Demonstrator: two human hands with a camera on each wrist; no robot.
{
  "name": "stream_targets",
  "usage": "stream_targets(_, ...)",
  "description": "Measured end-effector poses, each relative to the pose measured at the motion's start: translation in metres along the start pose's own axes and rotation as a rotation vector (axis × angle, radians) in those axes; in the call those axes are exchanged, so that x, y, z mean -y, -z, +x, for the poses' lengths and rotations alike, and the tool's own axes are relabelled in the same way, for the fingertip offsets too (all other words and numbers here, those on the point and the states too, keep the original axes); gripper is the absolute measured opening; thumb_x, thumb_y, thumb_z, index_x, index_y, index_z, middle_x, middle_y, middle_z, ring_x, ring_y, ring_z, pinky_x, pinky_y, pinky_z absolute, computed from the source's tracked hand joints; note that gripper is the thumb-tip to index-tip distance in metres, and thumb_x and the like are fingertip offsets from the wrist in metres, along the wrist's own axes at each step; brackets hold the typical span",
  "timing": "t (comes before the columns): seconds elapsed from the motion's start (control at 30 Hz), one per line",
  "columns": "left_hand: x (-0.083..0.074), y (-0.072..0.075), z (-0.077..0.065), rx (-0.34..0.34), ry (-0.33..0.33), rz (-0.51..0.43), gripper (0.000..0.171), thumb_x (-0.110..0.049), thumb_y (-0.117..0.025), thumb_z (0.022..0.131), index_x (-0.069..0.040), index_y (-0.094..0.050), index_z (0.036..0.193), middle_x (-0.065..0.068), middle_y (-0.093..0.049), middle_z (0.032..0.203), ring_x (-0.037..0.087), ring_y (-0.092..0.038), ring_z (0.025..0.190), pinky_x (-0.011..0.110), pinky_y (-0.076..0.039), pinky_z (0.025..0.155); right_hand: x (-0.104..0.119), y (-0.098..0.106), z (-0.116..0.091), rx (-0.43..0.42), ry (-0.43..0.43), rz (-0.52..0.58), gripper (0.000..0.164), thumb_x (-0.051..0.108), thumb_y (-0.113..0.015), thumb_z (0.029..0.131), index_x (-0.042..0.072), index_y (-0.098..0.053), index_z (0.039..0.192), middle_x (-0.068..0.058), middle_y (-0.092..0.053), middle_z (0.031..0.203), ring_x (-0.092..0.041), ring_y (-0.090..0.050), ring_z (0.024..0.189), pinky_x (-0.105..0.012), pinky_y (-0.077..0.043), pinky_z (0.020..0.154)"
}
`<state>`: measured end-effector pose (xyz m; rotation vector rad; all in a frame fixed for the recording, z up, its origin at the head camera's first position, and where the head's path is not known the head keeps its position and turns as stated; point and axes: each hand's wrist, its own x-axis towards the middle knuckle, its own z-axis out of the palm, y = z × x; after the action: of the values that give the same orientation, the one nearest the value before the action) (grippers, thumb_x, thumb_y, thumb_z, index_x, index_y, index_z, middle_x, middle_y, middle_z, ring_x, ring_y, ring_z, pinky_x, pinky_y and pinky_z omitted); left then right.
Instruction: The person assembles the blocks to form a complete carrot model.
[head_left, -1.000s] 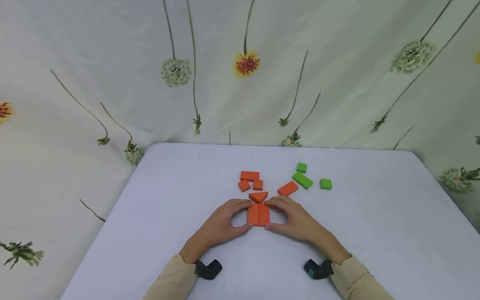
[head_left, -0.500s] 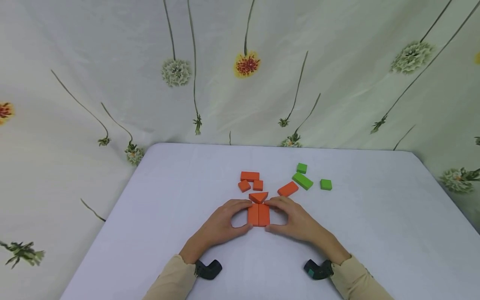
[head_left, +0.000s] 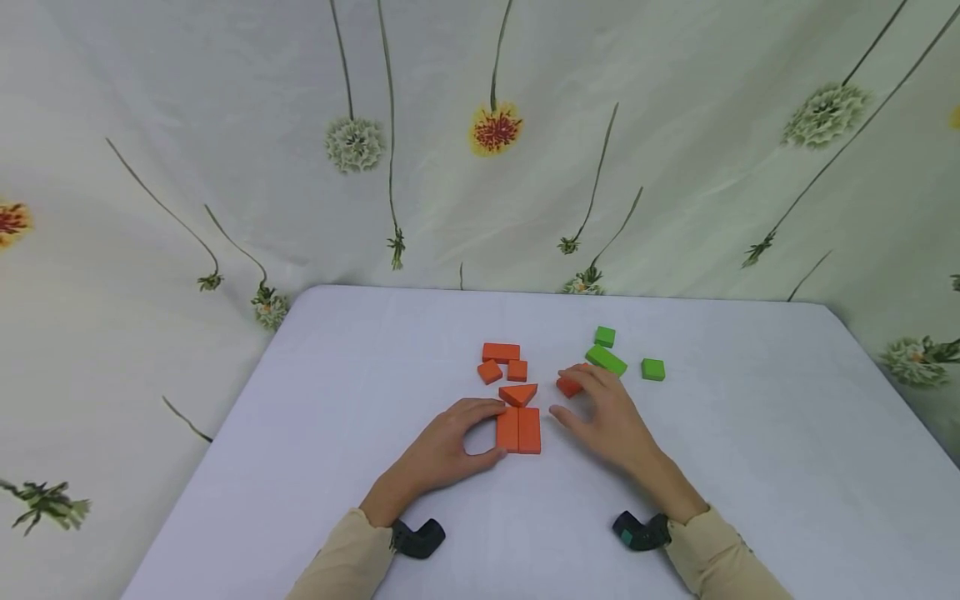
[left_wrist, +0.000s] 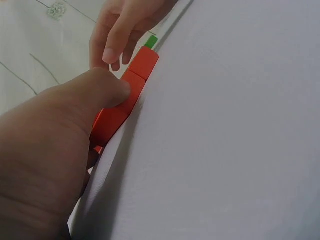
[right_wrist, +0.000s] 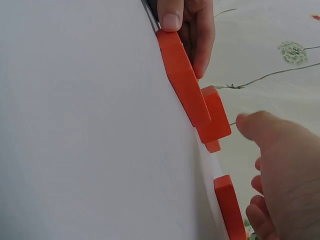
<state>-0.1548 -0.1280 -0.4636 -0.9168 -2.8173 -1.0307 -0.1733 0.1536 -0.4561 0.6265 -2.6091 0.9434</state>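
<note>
Two orange rectangular blocks lie side by side on the white table, a left block (head_left: 507,432) and a right block (head_left: 530,432). My left hand (head_left: 441,450) pinches the left block between its thumb at the near end and its fingers at the far end. An orange triangular block (head_left: 517,393) touches their far side, point toward me. My right hand (head_left: 613,423) hovers over a slanted orange rectangular block (head_left: 568,387), its fingers partly covering it and its thumb spread away. In the right wrist view, space separates that thumb from the slanted block (right_wrist: 230,207).
Beyond the triangle lie an orange rectangular block (head_left: 501,352) and two small orange blocks, one tilted (head_left: 489,372), one straight (head_left: 517,371). At the right are a green rectangular block (head_left: 606,359) and two small green blocks (head_left: 605,337). A flowered cloth (head_left: 435,200) hangs behind the table.
My right hand has let go of the right block and moved away and rightward, over the slanted orange block. My left hand and the paired blocks have stayed put.
</note>
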Motion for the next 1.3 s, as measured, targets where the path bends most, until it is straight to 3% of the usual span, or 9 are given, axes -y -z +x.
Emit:
stream_targets(0.23, 0.0, 0.0, -0.001, 0.008, 0.007, -0.009, 0.059, -0.028, -0.081, 0.09, -0.017, -0.06, 0.144, -0.001, -0.061, 0.145, 0.019, -0.054, 0.137, 0.043, -0.049, 0.111, -0.013, -0.001, 0.002, -0.056, -0.096, -0.045, 0.049, 0.018, -0.083, 0.086, 0.001, -0.067, 0.129, -0.018, -0.058, 0.138, -0.037, -0.051, 0.131, -0.055, -0.052, 0.104)
stream_targets(0.73, 0.002, 0.0, 0.0, -0.005, -0.001, -0.006, 0.059, -0.028, -0.081, 0.09, -0.017, -0.06, 0.143, -0.001, -0.061, 0.144, 0.019, -0.054, 0.136, 0.042, -0.05, 0.11, -0.018, -0.001, 0.004, -0.024, -0.128, -0.004, 0.04, 0.014, -0.083, 0.086, 0.006, -0.067, 0.121, -0.015, -0.064, 0.129, -0.035, -0.057, 0.121, -0.052, -0.054, 0.097)
stream_targets(1.0, 0.001, 0.0, 0.001, 0.005, 0.008, -0.015, 0.059, -0.028, -0.081, 0.09, -0.017, -0.06, 0.144, 0.0, -0.06, 0.145, 0.019, -0.054, 0.136, 0.042, -0.05, 0.11, -0.025, 0.007, 0.002, 0.086, -0.142, 0.086, 0.052, 0.018, -0.082, 0.087, 0.007, -0.062, 0.133, -0.01, -0.064, 0.132, -0.027, -0.061, 0.117, -0.048, -0.055, 0.099)
stream_targets(1.3, 0.001, -0.001, -0.001, 0.007, 0.013, -0.013, 0.058, -0.03, -0.08, 0.09, -0.018, -0.06, 0.144, -0.001, -0.06, 0.145, 0.019, -0.054, 0.136, 0.042, -0.049, 0.111, -0.028, 0.014, -0.005, 0.201, -0.053, 0.193, 0.058, 0.016, -0.085, 0.083, 0.015, -0.062, 0.136, -0.001, -0.062, 0.134, -0.019, -0.063, 0.117, -0.041, -0.056, 0.101)
